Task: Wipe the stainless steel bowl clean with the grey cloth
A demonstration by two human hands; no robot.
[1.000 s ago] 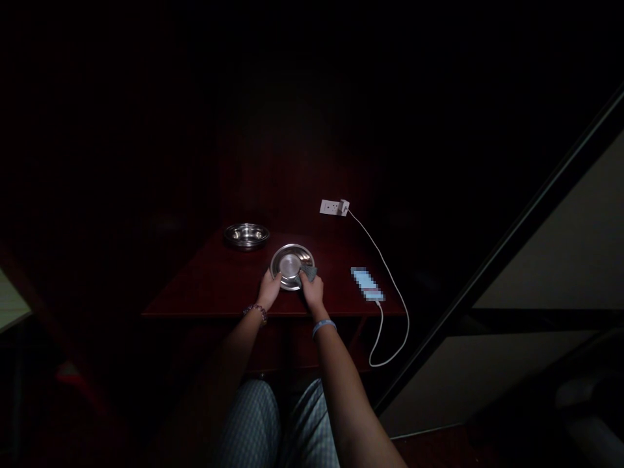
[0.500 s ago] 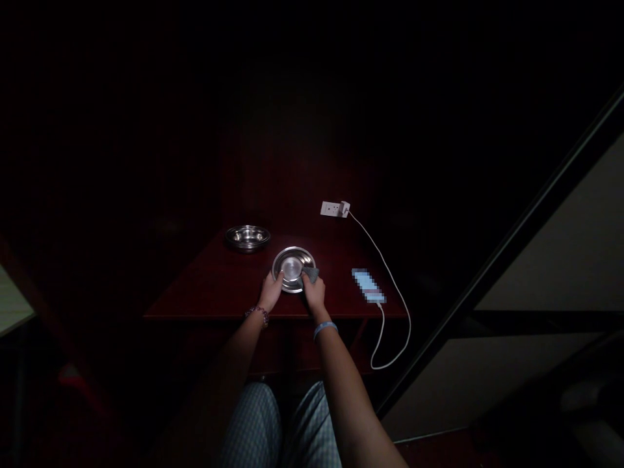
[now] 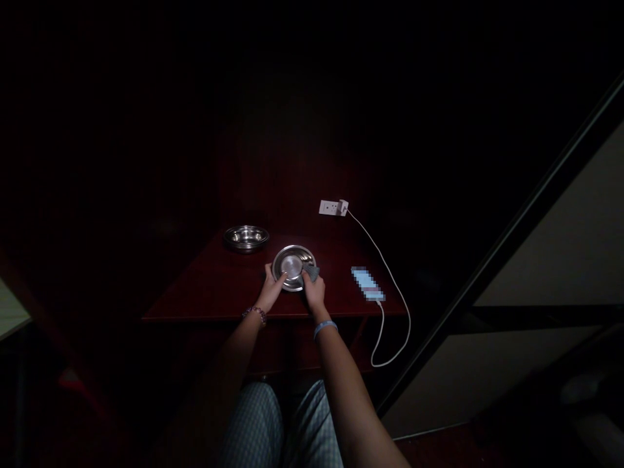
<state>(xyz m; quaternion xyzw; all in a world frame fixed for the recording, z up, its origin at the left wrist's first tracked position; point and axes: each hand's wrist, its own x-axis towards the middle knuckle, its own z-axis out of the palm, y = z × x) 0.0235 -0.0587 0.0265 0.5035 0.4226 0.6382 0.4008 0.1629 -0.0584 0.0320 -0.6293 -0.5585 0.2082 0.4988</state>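
A shiny metal bowl point(image 3: 291, 264) is held face up just above or on the dark red table; whether it touches the wood I cannot tell. My left hand point(image 3: 271, 290) grips its near left rim, thumb reaching over the inside edge and the other fingers at the outer side. At the near right, my right hand point(image 3: 314, 292) is closed on a grey cloth point(image 3: 311, 271), its thumb pressing the cloth against the bowl's inner wall. The fingers beneath the bowl are hidden.
Several nested metal bowls point(image 3: 246, 238) stand at the back left of the table point(image 3: 205, 292). A phone point(image 3: 368, 284) lies at the right, joined by a white cable point(image 3: 385, 253) to a charger in the wall socket point(image 3: 329, 208). The cable loops beyond the table's edge.
My left thumb has slid a little further over the bowl's near rim, and a left finger has lifted off the outer side. The right hand and cloth keep nearly the same place.
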